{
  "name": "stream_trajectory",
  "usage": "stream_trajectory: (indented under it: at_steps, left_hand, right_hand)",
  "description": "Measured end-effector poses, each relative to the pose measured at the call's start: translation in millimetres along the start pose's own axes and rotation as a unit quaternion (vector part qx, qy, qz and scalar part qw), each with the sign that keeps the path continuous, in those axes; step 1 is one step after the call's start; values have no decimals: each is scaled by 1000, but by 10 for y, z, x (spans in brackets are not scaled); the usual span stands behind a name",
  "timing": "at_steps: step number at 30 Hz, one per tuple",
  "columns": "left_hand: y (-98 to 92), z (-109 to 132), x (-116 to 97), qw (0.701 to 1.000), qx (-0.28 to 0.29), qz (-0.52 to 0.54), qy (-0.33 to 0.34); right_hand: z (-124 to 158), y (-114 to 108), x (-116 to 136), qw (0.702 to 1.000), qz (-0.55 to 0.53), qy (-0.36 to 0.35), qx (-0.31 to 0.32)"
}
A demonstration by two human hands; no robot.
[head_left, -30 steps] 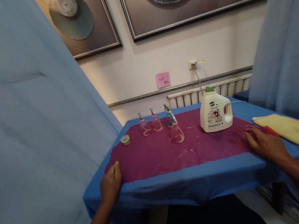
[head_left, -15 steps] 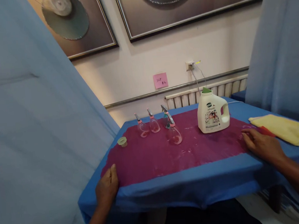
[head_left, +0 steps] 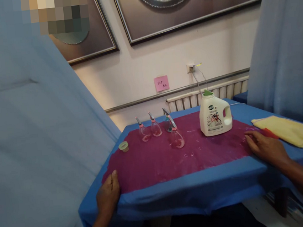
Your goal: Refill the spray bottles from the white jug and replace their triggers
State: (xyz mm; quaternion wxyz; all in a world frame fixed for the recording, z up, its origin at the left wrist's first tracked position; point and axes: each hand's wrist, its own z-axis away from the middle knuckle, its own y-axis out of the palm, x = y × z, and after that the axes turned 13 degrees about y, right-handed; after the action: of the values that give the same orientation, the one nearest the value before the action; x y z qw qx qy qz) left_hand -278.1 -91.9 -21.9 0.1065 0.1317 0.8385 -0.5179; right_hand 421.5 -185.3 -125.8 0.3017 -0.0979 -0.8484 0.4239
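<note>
A maroon cloth (head_left: 172, 161) lies over a blue-covered table (head_left: 191, 191). My left hand (head_left: 108, 194) rests flat on the table's front left corner, at the cloth's edge. My right hand (head_left: 266, 147) lies flat on the cloth's right end, fingers apart. On the cloth stand a white detergent jug (head_left: 214, 116) with a green cap and several small clear spray bottles (head_left: 175, 136) with pink collars. A small pale green cap (head_left: 123, 146) sits at the cloth's left edge.
A folded yellow cloth (head_left: 292, 130) with something red under it lies right of my right hand. Blue curtains hang close on the left (head_left: 36, 139) and right (head_left: 287, 50). Behind the table are a radiator (head_left: 190, 101), a wall socket with cable and framed pictures.
The view has drifted slightly; both hands stay flat on the table, the left one a little nearer the front edge. Nothing on the cloth has moved.
</note>
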Motion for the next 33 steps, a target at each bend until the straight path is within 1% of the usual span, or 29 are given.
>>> stream_trajectory:
  at_steps: [9, 19, 29, 33]
  left_hand:
    - [4, 8, 28, 1000, -2, 6, -2]
    - [11, 15, 3, 1000, -8, 9, 3]
    - [-28, -8, -52, 1000, -6, 6, -11]
    - [-38, -5, -66, 1000, -5, 7, -10]
  right_hand:
    - [3, -48, 20, 1000, 4, 1, 17]
    - [8, -45, 23, 1000, -12, 1, -5]
    - [11, -74, 33, 1000, -15, 6, 10]
    - [-1, -54, 10, 1000, -12, -3, -4]
